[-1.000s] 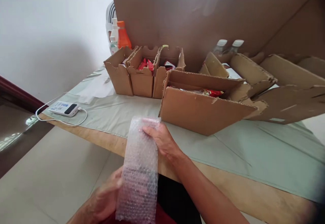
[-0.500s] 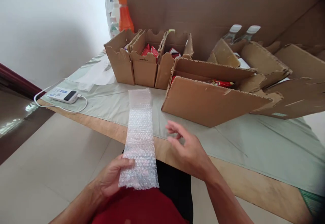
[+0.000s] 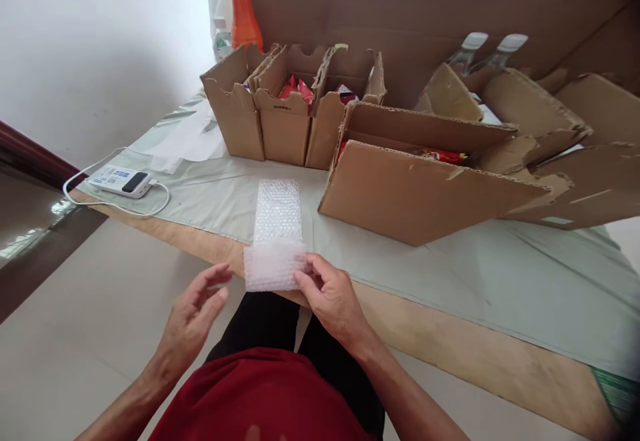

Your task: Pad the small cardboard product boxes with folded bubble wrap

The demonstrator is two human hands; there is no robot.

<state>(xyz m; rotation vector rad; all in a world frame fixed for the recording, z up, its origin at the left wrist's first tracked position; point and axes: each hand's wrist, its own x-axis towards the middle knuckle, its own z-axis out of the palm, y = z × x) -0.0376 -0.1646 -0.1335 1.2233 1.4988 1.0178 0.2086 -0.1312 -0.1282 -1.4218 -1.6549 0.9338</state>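
Observation:
A strip of clear bubble wrap (image 3: 278, 214) lies on the cloth-covered table, its near end folded back over itself at the table's front edge. My right hand (image 3: 327, 294) pinches the right side of that folded end between thumb and fingers. To the left of the wrap, my left hand (image 3: 195, 311) is raised with thumb and fingers apart, touching nothing. Whether anything lies inside the fold cannot be made out.
Cardboard boxes (image 3: 285, 134) with red packets stand behind the wrap; a wider box (image 3: 425, 194) is to the right. A white power bank (image 3: 120, 181) with a cable lies at left, near white sheets (image 3: 187, 141). Bottles, one orange (image 3: 245, 17), stand at the back.
The near end of the bubble wrap has been folded up and away from my body. My left hand has let go and moved left; my right hand has taken hold of the wrap.

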